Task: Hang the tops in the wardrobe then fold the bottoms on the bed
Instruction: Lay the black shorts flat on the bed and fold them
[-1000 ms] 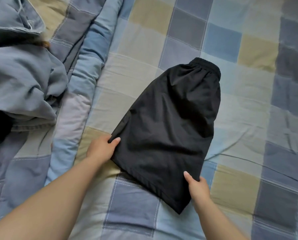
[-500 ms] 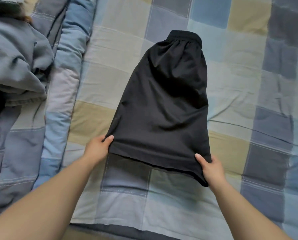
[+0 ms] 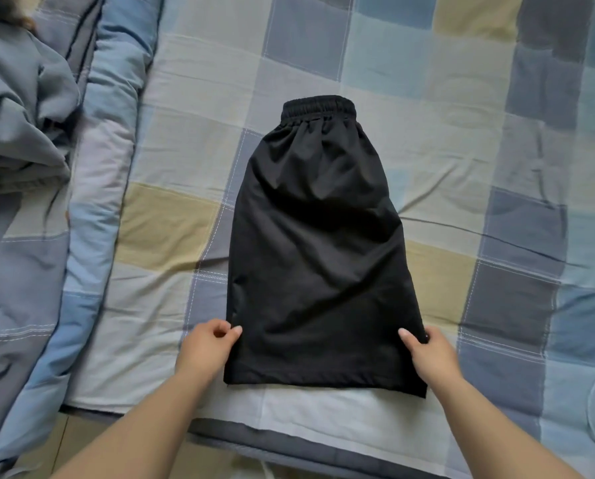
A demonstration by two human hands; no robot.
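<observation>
The black shorts [image 3: 318, 250] lie flat on the bed [image 3: 437, 160], already doubled lengthwise so that one leg covers the other. The long axis runs straight away from the person: elastic waistband [image 3: 318, 107] at the far end, hem [image 3: 323, 383] at the near end, close to the bed's front edge. The fabric shows shallow diagonal creases but no bunching.

The left hand [image 3: 208, 347] pinches the left edge of the garment a little above the hem, thumb on top and fingers curled at the edge. The right hand [image 3: 430, 354] grips the right edge at matching height, thumb laid over the cloth. Both hands are therefore clamped on the shorts, well apart from each other, with the garment's full width between them. Neither hand is nearer to the waistband; both sit at the hem end, and the waistband lies directly ahead of them along the long axis.

Judgement: the step in hand is the crosswise fold. The move to come likely requires carrying the hem forward along the long axis to meet the waistband, both hands travelling level so that the edges stay aligned.

To the left, a quilted blue duvet [image 3: 92, 202] lies along the bed, and a crumpled grey-blue garment [image 3: 23, 108] is heaped at its far left, well apart from the shorts.
</observation>
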